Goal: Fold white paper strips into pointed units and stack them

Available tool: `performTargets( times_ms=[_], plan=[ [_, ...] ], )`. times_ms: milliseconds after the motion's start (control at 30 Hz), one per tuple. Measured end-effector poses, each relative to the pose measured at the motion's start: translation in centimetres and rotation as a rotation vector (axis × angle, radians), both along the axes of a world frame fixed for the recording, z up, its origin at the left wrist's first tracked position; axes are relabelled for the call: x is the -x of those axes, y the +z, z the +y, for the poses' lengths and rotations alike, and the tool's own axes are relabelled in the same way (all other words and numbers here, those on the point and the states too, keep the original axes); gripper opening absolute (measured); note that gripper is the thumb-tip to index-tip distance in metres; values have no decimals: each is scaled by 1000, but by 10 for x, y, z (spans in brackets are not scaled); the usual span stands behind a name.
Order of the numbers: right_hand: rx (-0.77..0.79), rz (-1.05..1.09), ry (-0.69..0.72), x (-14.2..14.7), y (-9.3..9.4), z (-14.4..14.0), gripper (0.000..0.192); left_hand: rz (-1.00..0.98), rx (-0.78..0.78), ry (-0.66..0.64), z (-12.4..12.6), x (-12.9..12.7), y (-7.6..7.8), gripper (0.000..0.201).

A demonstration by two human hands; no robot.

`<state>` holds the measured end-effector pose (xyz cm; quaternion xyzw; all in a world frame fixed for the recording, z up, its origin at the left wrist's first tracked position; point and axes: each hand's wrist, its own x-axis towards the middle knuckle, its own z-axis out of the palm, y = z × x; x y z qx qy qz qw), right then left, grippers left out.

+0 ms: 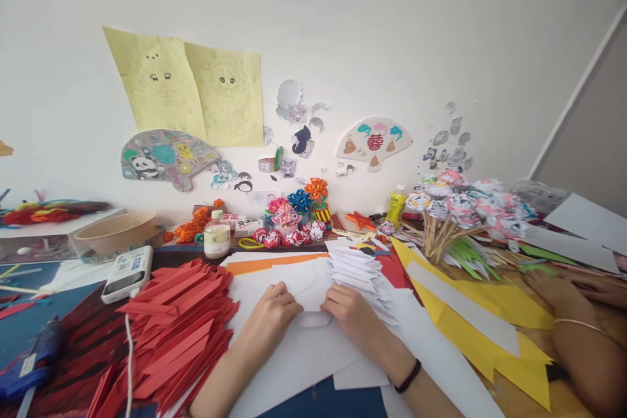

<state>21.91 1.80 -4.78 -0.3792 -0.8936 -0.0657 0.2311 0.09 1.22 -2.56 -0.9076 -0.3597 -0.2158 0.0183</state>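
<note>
Fingers of both hands press down on a small white paper piece (313, 300), pinching and flattening it against the white sheets (294, 353) spread beneath. Left hand (272, 313) curls over the piece's left edge, fingertips bent and bearing down; right hand (350, 313), with a dark band on its wrist, grips the right edge the same way. Neither is released: both grasp the one piece.

Head view, taking the white paper piece as landmark. Just behind and to the right of it lies a stack of folded white pieces (360, 271), pointed and overlapping. Well to its left spreads a heap of folded red paper strips (181, 326), with a white calculator-like device (128, 272) behind that heap and a blue glue gun (34, 356) further left. To its right lie yellow paper sheets (490, 313), and beyond them a co-worker's arm (578, 333) with a thin bangle rests on the table. Far behind stand a small bottle (217, 235), paper flowers (298, 215) and a bundle of patterned paper flowers on sticks (460, 209).

Judged step: a fold or crease is being set in the piece, likely one more unit matching the white stack. The next move would call for running the fingertips firmly along the fold, keeping the edges aligned so the crease does not skew.
</note>
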Motion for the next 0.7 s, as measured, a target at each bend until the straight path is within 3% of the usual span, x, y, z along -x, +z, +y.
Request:
performTargets(
  times_ms=[400, 700],
  plan=[
    [-135, -203, 3, 5, 4, -4, 25, 187, -123, -24, 0, -1, -8, 25],
    [-92, -138, -51, 8, -4, -4, 30, 340, -212, -17, -4, -5, -6, 20]
  ],
)
